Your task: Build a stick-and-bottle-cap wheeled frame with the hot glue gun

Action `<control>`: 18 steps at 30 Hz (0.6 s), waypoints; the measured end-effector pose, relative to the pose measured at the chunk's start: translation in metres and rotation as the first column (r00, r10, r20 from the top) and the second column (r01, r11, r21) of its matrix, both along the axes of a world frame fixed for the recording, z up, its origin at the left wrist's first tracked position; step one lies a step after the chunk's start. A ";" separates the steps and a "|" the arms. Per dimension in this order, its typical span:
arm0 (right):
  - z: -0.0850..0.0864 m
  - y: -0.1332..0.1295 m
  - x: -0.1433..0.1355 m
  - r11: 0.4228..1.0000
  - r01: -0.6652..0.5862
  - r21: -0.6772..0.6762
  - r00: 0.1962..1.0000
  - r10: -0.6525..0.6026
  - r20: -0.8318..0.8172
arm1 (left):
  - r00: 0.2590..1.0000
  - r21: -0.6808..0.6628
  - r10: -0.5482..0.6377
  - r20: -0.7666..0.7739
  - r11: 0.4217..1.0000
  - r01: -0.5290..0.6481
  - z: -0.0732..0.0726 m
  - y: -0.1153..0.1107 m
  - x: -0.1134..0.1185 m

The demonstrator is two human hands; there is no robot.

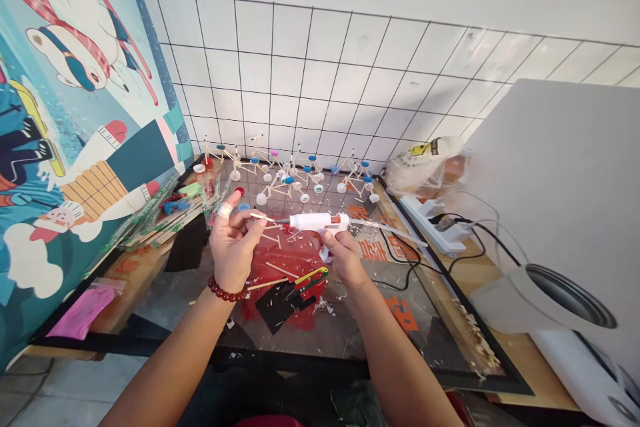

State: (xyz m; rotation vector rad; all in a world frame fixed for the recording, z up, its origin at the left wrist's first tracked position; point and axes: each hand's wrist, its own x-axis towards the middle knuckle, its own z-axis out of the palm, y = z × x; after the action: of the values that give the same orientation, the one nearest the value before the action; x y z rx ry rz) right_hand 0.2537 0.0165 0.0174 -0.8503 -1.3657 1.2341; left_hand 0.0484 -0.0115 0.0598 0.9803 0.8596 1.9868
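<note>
My right hand [344,255] is wrapped round a white hot glue gun [313,221], its nozzle pointing left. A clear glue stick [385,228] sticks out of the gun's back end. Between thumb and finger, my left hand [234,240] pinches a short thin wooden stick [262,217], whose end is at the nozzle tip; I cannot tell if they touch. Under the hands lie loose sticks [283,270], a pair of pliers-like cutters with yellow-green handles [307,281] and black sheet pieces [275,307]. A blue cap [244,207] and a red cap [240,191] lie just beyond my left hand.
Several small stick models with bottle-cap wheels [290,180] stand along the back. Bundled sticks [150,227] and a pink packet [83,310] lie left. At right are a white power strip [433,223], cables [415,267], a plastic bag [425,163] and a white cylindrical object [530,300].
</note>
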 end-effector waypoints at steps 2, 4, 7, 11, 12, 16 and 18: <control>-0.001 0.000 0.001 1.000 0.000 0.001 1.000 0.000 0.016 | 1.000 -0.012 -0.007 0.023 1.000 0.007 0.002 0.000 0.000; 0.000 0.001 0.001 1.000 -0.002 0.001 0.999 0.002 0.034 | 0.999 -0.017 -0.011 0.050 1.000 0.012 0.004 0.000 0.001; 0.001 0.001 0.002 1.000 -0.006 0.001 0.999 0.006 0.042 | 0.996 -0.021 -0.019 0.087 1.000 0.021 0.006 0.000 0.001; 0.004 0.000 0.002 1.000 0.001 0.006 0.999 -0.002 0.036 | 0.993 -0.033 -0.036 0.112 0.999 0.040 0.006 0.000 0.001; 0.004 0.000 0.002 1.000 0.002 0.007 0.999 -0.003 0.039 | 0.993 -0.033 -0.038 0.114 0.999 0.042 0.006 0.000 0.001; 0.008 -0.001 -0.001 1.000 0.003 0.013 1.000 -0.003 0.005 | 0.992 -0.031 -0.041 0.116 0.998 0.045 0.006 0.000 0.001; 0.010 -0.002 -0.003 1.000 -0.003 0.006 0.999 0.004 -0.052 | 0.992 -0.032 -0.041 0.118 0.998 0.046 0.006 0.000 0.002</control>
State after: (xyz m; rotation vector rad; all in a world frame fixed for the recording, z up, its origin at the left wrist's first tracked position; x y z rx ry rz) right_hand 0.2505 0.0147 0.0272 -0.8066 -1.3291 1.2459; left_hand 0.0499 -0.0114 0.0656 0.8467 0.7990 1.9649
